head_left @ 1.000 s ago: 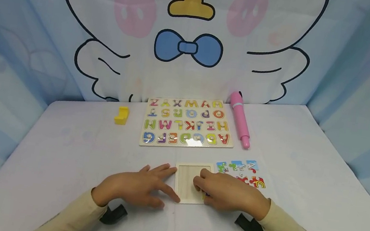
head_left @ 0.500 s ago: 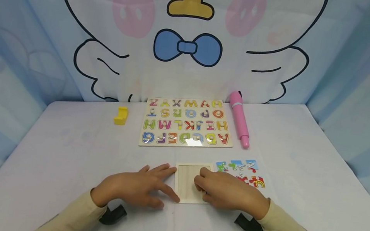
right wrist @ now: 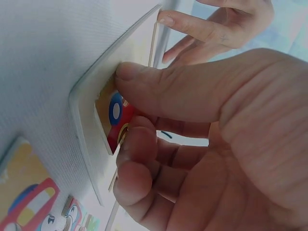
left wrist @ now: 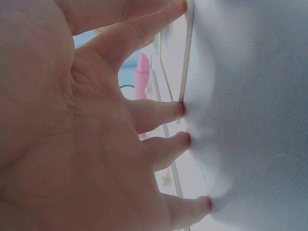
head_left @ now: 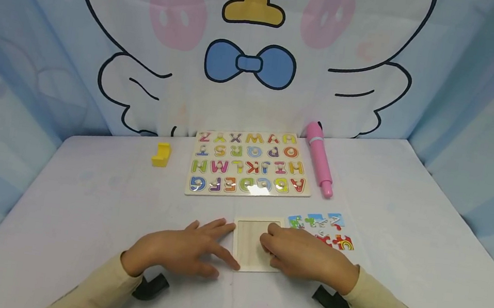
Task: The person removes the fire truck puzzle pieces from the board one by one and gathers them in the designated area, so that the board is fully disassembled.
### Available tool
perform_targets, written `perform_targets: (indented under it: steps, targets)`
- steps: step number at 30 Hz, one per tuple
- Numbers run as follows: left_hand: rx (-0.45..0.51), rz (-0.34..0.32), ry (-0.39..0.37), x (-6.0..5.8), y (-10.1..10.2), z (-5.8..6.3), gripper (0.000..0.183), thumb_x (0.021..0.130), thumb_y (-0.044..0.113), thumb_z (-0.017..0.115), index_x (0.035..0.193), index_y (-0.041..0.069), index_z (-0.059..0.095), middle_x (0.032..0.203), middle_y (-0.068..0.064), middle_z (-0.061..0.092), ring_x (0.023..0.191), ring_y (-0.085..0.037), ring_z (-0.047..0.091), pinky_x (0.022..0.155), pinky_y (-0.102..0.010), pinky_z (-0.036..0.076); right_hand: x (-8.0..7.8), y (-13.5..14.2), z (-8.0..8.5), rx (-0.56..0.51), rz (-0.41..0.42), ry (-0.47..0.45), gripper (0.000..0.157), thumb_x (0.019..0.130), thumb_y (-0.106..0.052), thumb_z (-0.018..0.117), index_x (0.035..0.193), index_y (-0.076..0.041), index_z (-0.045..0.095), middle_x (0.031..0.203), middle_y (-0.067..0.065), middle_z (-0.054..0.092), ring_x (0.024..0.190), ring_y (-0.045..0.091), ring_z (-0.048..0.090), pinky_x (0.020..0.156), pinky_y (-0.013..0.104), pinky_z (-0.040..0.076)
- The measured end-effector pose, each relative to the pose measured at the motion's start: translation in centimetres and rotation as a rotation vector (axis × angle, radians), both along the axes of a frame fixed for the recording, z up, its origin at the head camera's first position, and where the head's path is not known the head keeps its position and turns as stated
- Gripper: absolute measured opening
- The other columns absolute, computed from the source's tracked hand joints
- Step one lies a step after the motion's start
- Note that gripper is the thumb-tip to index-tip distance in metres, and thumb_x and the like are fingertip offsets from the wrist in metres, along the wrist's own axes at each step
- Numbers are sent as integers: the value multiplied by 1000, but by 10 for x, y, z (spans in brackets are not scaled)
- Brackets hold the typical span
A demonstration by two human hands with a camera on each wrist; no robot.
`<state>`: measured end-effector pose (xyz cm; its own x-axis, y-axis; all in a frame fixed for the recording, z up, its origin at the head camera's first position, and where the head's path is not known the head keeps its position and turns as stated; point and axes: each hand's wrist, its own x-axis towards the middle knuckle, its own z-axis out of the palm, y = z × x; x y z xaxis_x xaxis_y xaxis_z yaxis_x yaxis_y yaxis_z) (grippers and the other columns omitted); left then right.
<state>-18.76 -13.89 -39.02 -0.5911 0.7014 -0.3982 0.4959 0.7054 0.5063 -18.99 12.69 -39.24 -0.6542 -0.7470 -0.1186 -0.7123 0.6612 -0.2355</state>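
Observation:
A shallow wooden puzzle tray (head_left: 249, 248) lies flat on the table between my hands. My left hand (head_left: 182, 250) is spread out, its fingertips touching the tray's left edge and the cloth beside it. Over the tray's right side, my right hand (head_left: 308, 256) has curled fingers. The right wrist view shows its thumb and index finger pinching a colourful puzzle piece (right wrist: 114, 113) at a corner inside the tray frame. That piece is hidden by the hand in the head view. Several loose puzzle pieces (head_left: 343, 242) lie right of the tray, partly covered by my right hand.
Behind the tray lies a wooden alphabet board (head_left: 245, 167) with colourful letters. A pink pen-shaped object (head_left: 320, 158) rests to its right, and a small yellow block (head_left: 162, 155) to its left. A printed curtain (head_left: 244, 101) closes off the table's back.
The fingers of my right hand have shifted slightly over the tray, and the bit of puzzle piece visible under them earlier is now covered. My left hand has stayed in place.

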Motion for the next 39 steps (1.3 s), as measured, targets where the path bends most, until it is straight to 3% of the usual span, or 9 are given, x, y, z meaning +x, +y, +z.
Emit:
perform_targets:
  steps: [7,18,26,33,39]
  targets:
    - [5,2,2,0,-2,0,35,97,24,71,125,46,71,169,-6,22,157,-29,5,115,-74,11,-2,0,-1,-15,30,64,23,85,-6,79,85,-16,58,84,-3,46,65,9,44,56,23,39]
    - [11,10,5,2,-4,-1,35,97,24,71,125,46,71,169,-6,21,157,-29,5,115,-74,11,-3,-2,3,22,-4,50,24,87,-14,80,84,-14,56,77,-5,43,60,9,43,54,25,39]
    - [16,11,3,2,-6,0,35,97,24,71,125,46,71,169,-6,21,157,-29,5,115,-74,11,-6,-1,5,17,-7,32,18,88,-9,76,85,-16,59,73,-6,43,60,9,43,53,25,37]
    - [11,11,-2,2,-5,0,36,97,24,71,125,47,70,169,-5,21,157,-28,5,115,-74,11,-6,4,13,-48,34,-29,22,89,-7,77,84,-19,59,73,-11,48,66,7,46,59,25,40]
    - [4,6,-2,0,-2,-2,36,97,24,71,124,47,71,169,-5,21,157,-28,4,116,-72,10,-11,24,29,-144,-3,-78,15,93,-9,75,91,-18,63,80,-13,57,72,5,52,66,25,47]
